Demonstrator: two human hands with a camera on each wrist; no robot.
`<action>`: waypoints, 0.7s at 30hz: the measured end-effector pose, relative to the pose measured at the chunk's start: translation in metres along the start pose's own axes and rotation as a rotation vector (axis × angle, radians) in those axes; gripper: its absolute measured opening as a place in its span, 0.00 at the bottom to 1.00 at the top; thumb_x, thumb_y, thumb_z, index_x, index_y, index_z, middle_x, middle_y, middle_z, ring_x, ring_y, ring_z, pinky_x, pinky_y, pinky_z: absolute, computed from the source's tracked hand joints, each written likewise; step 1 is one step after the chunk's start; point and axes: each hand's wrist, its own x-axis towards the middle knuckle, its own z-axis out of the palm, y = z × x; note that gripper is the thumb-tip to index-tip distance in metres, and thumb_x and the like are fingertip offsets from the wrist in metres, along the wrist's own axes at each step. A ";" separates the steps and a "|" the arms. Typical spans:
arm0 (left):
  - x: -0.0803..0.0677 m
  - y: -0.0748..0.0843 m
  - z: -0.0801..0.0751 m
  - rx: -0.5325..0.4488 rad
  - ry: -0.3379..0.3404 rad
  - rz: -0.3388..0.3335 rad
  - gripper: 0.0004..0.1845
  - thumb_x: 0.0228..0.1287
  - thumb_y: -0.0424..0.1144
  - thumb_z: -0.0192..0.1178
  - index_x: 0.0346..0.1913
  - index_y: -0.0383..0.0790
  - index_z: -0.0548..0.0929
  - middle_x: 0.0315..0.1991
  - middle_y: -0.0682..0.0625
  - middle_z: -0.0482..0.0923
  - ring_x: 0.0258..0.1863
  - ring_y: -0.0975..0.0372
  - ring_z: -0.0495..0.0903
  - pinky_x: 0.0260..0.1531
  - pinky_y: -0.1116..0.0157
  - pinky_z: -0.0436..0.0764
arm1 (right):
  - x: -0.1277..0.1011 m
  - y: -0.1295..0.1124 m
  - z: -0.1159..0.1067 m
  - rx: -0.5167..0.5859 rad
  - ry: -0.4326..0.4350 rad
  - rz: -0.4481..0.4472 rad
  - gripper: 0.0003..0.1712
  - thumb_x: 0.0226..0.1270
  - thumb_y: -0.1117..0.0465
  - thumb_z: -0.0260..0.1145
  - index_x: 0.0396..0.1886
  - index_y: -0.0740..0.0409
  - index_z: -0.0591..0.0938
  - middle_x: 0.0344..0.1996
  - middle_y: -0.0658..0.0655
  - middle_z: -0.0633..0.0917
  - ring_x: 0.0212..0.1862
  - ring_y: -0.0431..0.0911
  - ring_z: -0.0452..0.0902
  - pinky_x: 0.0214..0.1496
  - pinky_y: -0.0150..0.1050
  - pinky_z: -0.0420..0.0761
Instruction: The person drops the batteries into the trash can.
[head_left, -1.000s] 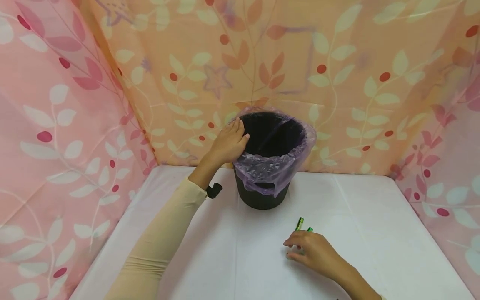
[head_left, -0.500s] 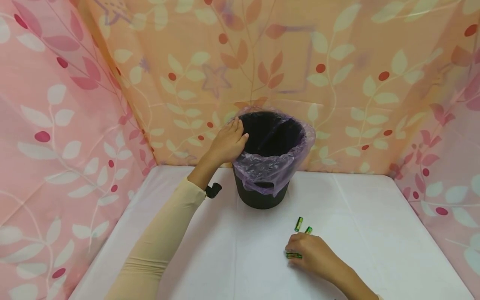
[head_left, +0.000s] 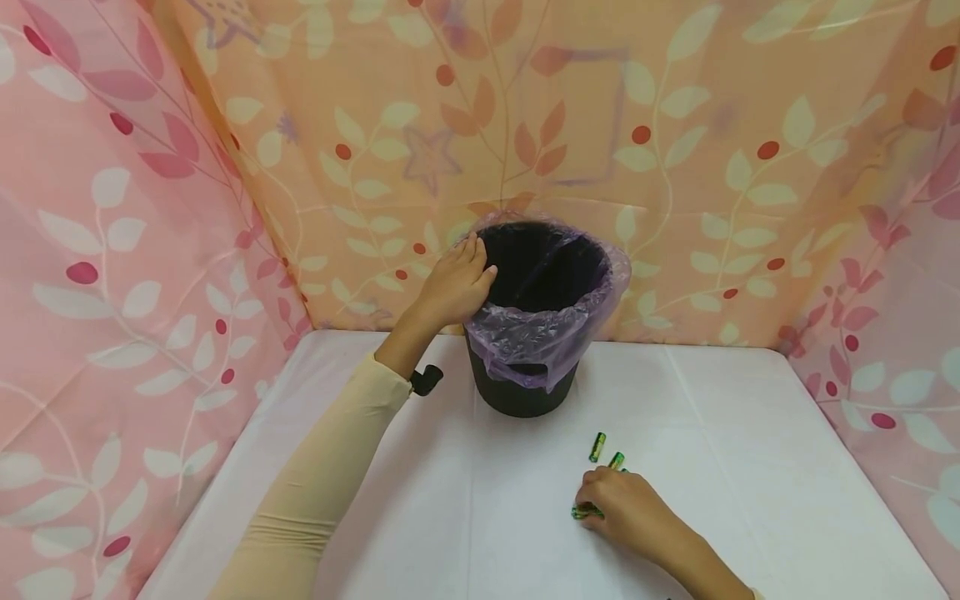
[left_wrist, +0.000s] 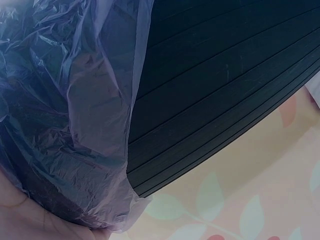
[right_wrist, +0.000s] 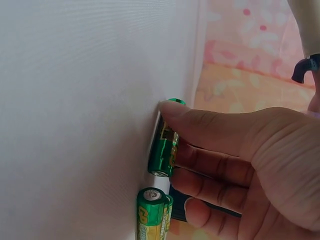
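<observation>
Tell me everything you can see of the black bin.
The black bin stands upright on the white table, near the floral backdrop. It looks like plastic, grooved across its outer wall, and narrows toward its base. A thin, translucent purple bag is draped over its rim, where the left hand touches. Its interior looks dark.

White-covered table (head_left: 720, 442), black bin (head_left: 517, 402) in purple liner (head_left: 534, 335) standing there, green batteries (head_left: 597, 447) lying nearer.

The bin (head_left: 522, 398) looks matt plastic, finely lined outside; the liner (head_left: 536, 332) around it is glossy, crinkled plastic. In front of the bin, the batteries (head_left: 597, 447) have a shiny metallic finish; beneath the bin lies smooth cloth (head_left: 690, 417).
</observation>
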 end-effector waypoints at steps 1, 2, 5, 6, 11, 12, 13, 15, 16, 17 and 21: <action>0.000 0.000 0.000 -0.001 -0.002 -0.001 0.35 0.83 0.49 0.33 0.79 0.26 0.48 0.81 0.35 0.40 0.81 0.49 0.40 0.79 0.55 0.42 | 0.000 0.000 0.000 0.004 -0.003 0.005 0.10 0.46 0.59 0.83 0.27 0.46 0.89 0.27 0.35 0.79 0.33 0.30 0.73 0.31 0.32 0.78; 0.000 0.000 0.000 -0.001 -0.005 -0.002 0.35 0.83 0.49 0.33 0.79 0.26 0.48 0.81 0.35 0.40 0.81 0.49 0.39 0.79 0.55 0.41 | 0.000 0.000 -0.001 0.008 -0.006 0.011 0.10 0.47 0.59 0.83 0.26 0.46 0.89 0.26 0.35 0.78 0.32 0.30 0.72 0.30 0.32 0.78; 0.000 0.000 0.000 0.000 -0.012 -0.003 0.35 0.83 0.49 0.33 0.79 0.26 0.47 0.81 0.35 0.40 0.81 0.50 0.39 0.79 0.55 0.41 | -0.001 0.000 -0.002 0.022 -0.020 0.022 0.09 0.48 0.60 0.83 0.25 0.45 0.88 0.26 0.34 0.77 0.32 0.29 0.71 0.30 0.32 0.76; 0.000 0.000 0.000 0.000 -0.013 -0.003 0.35 0.83 0.49 0.33 0.79 0.26 0.47 0.81 0.35 0.40 0.81 0.50 0.39 0.79 0.55 0.41 | -0.001 0.000 -0.002 0.027 -0.025 0.024 0.09 0.48 0.60 0.82 0.25 0.45 0.88 0.26 0.34 0.77 0.32 0.29 0.71 0.30 0.32 0.76; 0.001 -0.001 0.001 0.005 -0.012 -0.001 0.35 0.83 0.49 0.32 0.79 0.26 0.48 0.81 0.35 0.40 0.81 0.50 0.39 0.79 0.55 0.41 | -0.002 0.001 -0.005 0.029 -0.044 0.039 0.09 0.48 0.61 0.82 0.26 0.46 0.89 0.26 0.34 0.78 0.31 0.29 0.71 0.30 0.32 0.76; 0.001 -0.001 0.001 0.005 -0.010 0.000 0.35 0.83 0.49 0.32 0.79 0.26 0.48 0.81 0.35 0.41 0.81 0.49 0.39 0.79 0.55 0.41 | -0.003 0.002 -0.005 0.025 -0.047 0.043 0.09 0.48 0.61 0.82 0.25 0.46 0.89 0.25 0.34 0.77 0.31 0.29 0.71 0.30 0.33 0.76; 0.002 -0.001 0.001 0.006 -0.010 0.001 0.35 0.83 0.50 0.32 0.79 0.26 0.48 0.81 0.35 0.41 0.81 0.49 0.40 0.79 0.55 0.41 | -0.003 0.002 -0.006 0.019 -0.051 0.048 0.09 0.48 0.61 0.83 0.26 0.46 0.89 0.25 0.34 0.77 0.31 0.29 0.71 0.30 0.33 0.76; 0.002 -0.002 0.002 0.007 -0.008 0.002 0.35 0.83 0.50 0.32 0.79 0.26 0.48 0.81 0.35 0.41 0.81 0.49 0.40 0.79 0.55 0.41 | -0.004 0.002 -0.007 0.009 -0.055 0.053 0.10 0.47 0.60 0.83 0.25 0.46 0.88 0.25 0.34 0.76 0.31 0.30 0.70 0.29 0.33 0.76; 0.002 -0.001 0.001 0.006 -0.005 0.002 0.35 0.83 0.49 0.32 0.79 0.26 0.48 0.81 0.35 0.41 0.81 0.49 0.40 0.79 0.55 0.42 | -0.004 0.002 -0.008 0.003 -0.057 0.057 0.10 0.47 0.60 0.83 0.25 0.46 0.88 0.24 0.34 0.76 0.30 0.30 0.70 0.29 0.34 0.75; 0.002 -0.001 0.001 0.005 -0.005 0.002 0.35 0.83 0.49 0.33 0.79 0.26 0.48 0.81 0.35 0.41 0.81 0.49 0.40 0.79 0.55 0.42 | -0.004 0.002 -0.008 0.001 -0.057 0.059 0.10 0.47 0.60 0.83 0.24 0.45 0.87 0.24 0.34 0.75 0.30 0.31 0.69 0.29 0.34 0.75; 0.001 0.000 0.001 0.000 -0.006 -0.002 0.35 0.83 0.49 0.33 0.79 0.26 0.48 0.81 0.35 0.41 0.81 0.48 0.41 0.79 0.55 0.42 | -0.005 0.002 -0.009 -0.006 -0.056 0.064 0.12 0.48 0.60 0.83 0.23 0.45 0.85 0.23 0.34 0.75 0.29 0.31 0.68 0.28 0.34 0.73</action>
